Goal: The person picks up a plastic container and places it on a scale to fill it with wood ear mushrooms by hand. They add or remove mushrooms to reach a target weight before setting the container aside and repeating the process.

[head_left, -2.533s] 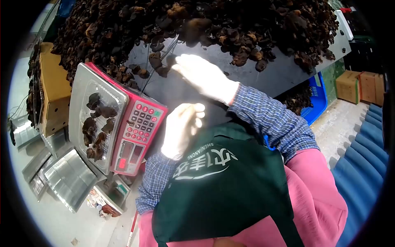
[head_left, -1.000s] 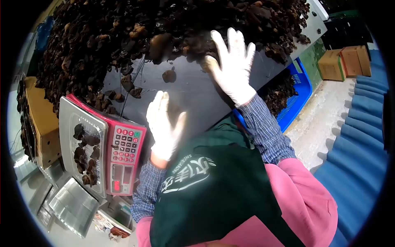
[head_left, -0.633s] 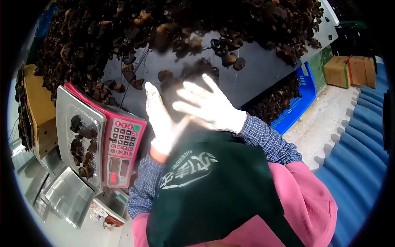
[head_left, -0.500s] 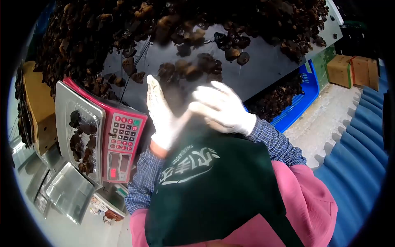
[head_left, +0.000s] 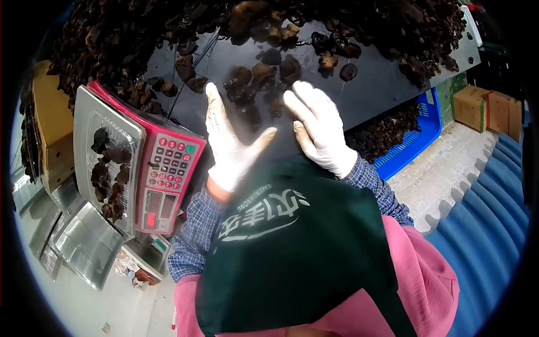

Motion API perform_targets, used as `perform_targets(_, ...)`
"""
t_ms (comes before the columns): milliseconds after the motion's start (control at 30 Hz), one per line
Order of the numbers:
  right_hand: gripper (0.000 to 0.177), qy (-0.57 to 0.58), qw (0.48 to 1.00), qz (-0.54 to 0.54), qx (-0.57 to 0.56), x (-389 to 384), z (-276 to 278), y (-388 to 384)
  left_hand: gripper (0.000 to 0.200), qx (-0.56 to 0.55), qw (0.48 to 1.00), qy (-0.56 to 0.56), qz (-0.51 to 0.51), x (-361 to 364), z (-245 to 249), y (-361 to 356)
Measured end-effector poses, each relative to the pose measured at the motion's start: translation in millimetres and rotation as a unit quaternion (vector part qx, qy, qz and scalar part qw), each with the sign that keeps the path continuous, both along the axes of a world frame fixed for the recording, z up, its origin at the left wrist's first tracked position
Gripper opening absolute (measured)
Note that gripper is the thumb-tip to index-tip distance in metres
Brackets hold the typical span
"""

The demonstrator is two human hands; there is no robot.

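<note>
My left hand (head_left: 230, 143), in a white glove, is held upright with its fingers stretched and thumb out, holding nothing. Facing it across a gap, my right hand (head_left: 320, 129) is also gloved in white, fingers extended and thumb apart, with nothing in it. Just beyond them, a small cluster of dark brown wood ear mushrooms (head_left: 263, 76) lies on the dark tabletop (head_left: 359, 95). A few pieces between my fingertips are blurred. Large heaps of wood ear mushrooms (head_left: 112, 53) cover the far and left parts of the table.
To my left, a red scale (head_left: 168, 168) carries a clear tray (head_left: 120, 185) with wood ears in it. Stacked clear trays (head_left: 90, 241) sit below. A blue basket (head_left: 432, 123) with more wood ears is at right, near cardboard boxes (head_left: 471, 106) and blue corrugated sheeting (head_left: 477, 224).
My hands have moved apart. The right hand has shifted right and turned more upright, and the left thumb now stands out. The view has tilted slightly.
</note>
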State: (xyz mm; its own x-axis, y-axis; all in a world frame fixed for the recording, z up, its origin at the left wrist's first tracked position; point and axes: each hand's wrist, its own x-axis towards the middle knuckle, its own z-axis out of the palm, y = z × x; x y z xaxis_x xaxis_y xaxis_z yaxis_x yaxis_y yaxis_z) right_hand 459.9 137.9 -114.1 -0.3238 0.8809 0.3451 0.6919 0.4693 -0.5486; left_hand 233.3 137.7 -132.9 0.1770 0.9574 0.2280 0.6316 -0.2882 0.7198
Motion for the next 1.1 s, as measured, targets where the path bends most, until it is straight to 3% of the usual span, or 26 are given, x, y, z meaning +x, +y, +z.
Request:
perform_targets(100,0.052,0.058,0.995,-0.015,0.086,-1.1,-3.2,1.3,0.132,0.001,1.000,-0.013,0.000,0.6,-1.3,1.5)
perform_targets(233,0.044,0.034,0.992,-0.038,0.115,-12.0,4.4,38.7,0.131,-0.010,1.000,-0.028,0.001,0.9,1.7,1.6)
perform_targets(300,0.049,-0.059,0.992,-0.067,0.089,-40.5,17.5,52.9,0.131,0.030,1.000,0.003,0.004,-0.4,-4.5,2.0)
perform_targets(367,0.049,-0.108,0.991,-0.052,0.058,-65.8,22.9,63.8,0.133,-0.002,1.000,-0.012,0.010,-2.3,-3.2,0.8)
perform_targets(433,0.036,-0.179,0.983,-0.008,0.042,-82.3,8.5,67.8,0.136,0.035,0.999,-0.001,0.008,-2.9,-8.0,1.6)
perform_targets(500,0.025,-0.134,0.989,0.001,0.070,-84.6,4.6,63.7,0.137,0.034,0.999,-0.008,0.005,-3.0,-6.9,1.0)
perform_targets(567,0.018,-0.006,0.994,-0.012,0.112,-62.1,26.3,52.4,0.137,-0.034,0.998,-0.042,0.020,1.5,5.8,1.9)
perform_targets(633,0.019,-0.029,0.996,-0.051,0.071,-19.4,70.5,40.9,0.136,-0.048,0.997,-0.054,0.021,2.2,8.1,1.9)
perform_targets(667,0.022,-0.033,0.989,-0.080,0.121,7.0,70.8,36.4,0.135,-0.009,1.000,-0.025,0.005,-1.0,1.6,1.1)
perform_targets(700,0.023,-0.083,0.982,-0.129,0.114,31.9,77.6,27.9,0.135,0.037,0.999,-0.026,-0.008,-2.5,-8.3,1.6)
perform_targets(767,0.026,-0.155,0.969,-0.189,-0.014,76.0,87.2,9.8,0.135,-0.027,0.998,-0.054,-0.005,2.6,6.9,3.6)
perform_targets(833,0.027,-0.332,0.926,-0.180,-0.004,103.5,87.9,-3.9,0.134,-0.033,0.998,-0.044,-0.008,1.6,6.2,2.3)
perform_targets(933,0.031,-0.176,0.960,-0.208,-0.064,93.1,81.4,-5.2,0.133,-0.021,0.999,-0.028,-0.010,1.1,0.5,1.7)
perform_targets(967,0.033,-0.172,0.967,-0.186,-0.027,79.0,78.1,-1.0,0.132,-0.020,0.999,-0.027,-0.008,1.4,0.4,1.9)
perform_targets(1100,0.042,-0.009,0.990,-0.123,-0.066,20.8,42.3,26.7,0.131,-0.027,0.999,-0.024,-0.004,2.0,2.3,3.3)
